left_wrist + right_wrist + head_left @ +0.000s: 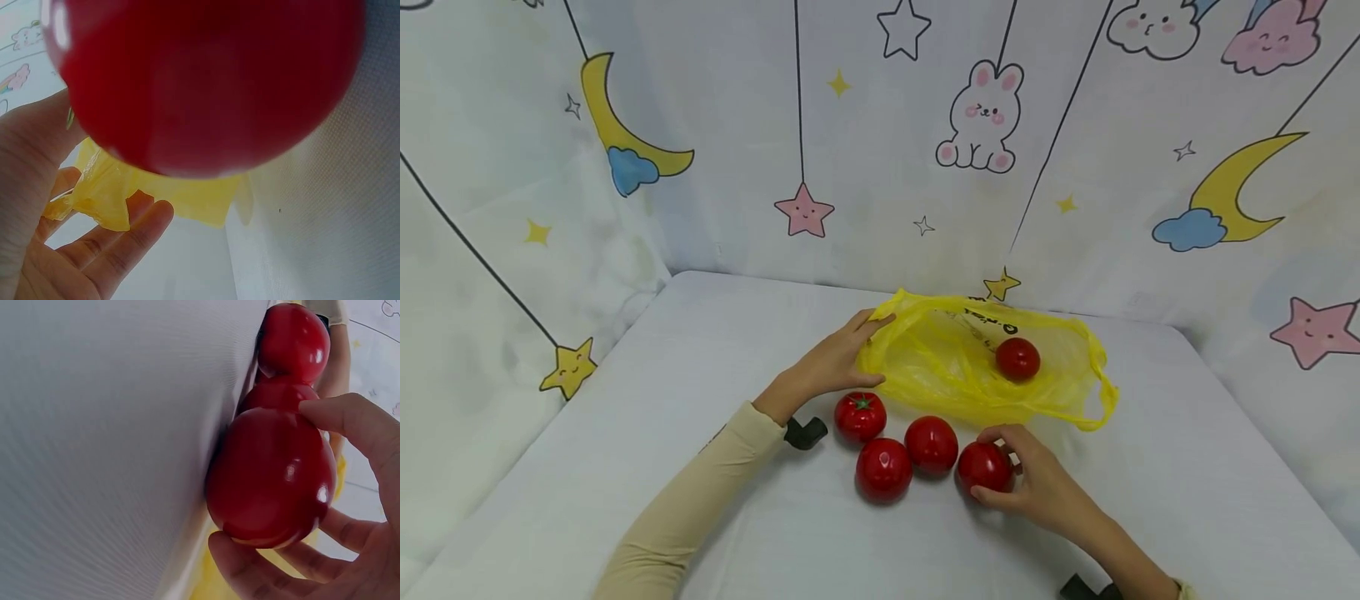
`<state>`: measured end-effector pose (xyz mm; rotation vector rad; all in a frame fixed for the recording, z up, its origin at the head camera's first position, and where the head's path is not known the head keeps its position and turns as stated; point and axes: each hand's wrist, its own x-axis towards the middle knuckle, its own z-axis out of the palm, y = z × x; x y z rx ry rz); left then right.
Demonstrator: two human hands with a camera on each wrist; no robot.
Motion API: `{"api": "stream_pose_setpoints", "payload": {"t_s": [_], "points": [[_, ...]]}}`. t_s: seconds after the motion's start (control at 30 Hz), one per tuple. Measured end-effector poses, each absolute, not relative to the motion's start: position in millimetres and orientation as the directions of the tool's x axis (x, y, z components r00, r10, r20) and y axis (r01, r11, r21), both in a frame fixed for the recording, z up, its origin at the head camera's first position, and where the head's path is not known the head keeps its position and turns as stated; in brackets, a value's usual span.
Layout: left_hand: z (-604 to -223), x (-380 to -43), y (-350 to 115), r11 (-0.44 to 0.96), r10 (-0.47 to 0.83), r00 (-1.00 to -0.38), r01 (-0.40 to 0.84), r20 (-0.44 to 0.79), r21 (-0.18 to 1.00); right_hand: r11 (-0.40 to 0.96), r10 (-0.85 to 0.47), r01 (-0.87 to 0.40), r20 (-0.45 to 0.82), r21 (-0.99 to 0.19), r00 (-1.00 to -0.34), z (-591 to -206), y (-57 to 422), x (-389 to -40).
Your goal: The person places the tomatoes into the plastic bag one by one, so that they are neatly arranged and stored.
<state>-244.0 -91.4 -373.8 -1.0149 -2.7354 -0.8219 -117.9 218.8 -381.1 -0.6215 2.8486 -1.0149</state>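
Note:
A yellow plastic bag (940,367) lies crumpled on the table, with one glossy red tomato (1017,359) within its outline; I cannot tell if film covers it. My left hand (838,358) holds the bag's left end, where gathered plastic (103,194) runs among the fingers. In front of the bag, my right hand (1030,479) grips another tomato (272,478) between thumb and fingers, low at the table. Left of it sit three more: a tomato with a green calyx (860,408), a front tomato (883,471) and a middle tomato (931,446). One red tomato (206,81) fills much of the left wrist view.
The white table (760,542) runs back to a cloth backdrop (722,108) printed with moons, stars and a rabbit. A loose handle loop (1105,400) of the bag sticks out on the right. Black devices (805,433) are on both wrists.

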Motion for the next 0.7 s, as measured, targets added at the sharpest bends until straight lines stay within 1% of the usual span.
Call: {"api": "stream_pose_setpoints", "payload": {"t_s": [0.13, 0.37, 0.7], "points": [[-373.6, -243.5, -90.9, 0.635, 0.569, -0.771, 0.634, 0.288, 0.441, 0.692, -0.404, -0.358, 0.076, -0.627, -0.912, -383.3, 219.9, -118.0], [-370.4, -241.7, -91.3, 0.642, 0.568, -0.768, 0.638, 0.296, 0.426, 0.671, -0.42, -0.396, 0.118, -0.627, -0.9, -382.4, 219.7, -118.4], [-372.8, -243.3, -88.7, 0.645, 0.575, -0.768, 0.638, 0.283, 0.421, 0.68, -0.342, -0.314, 0.092, -0.663, -0.935, -380.7, 216.5, -116.7]]}}
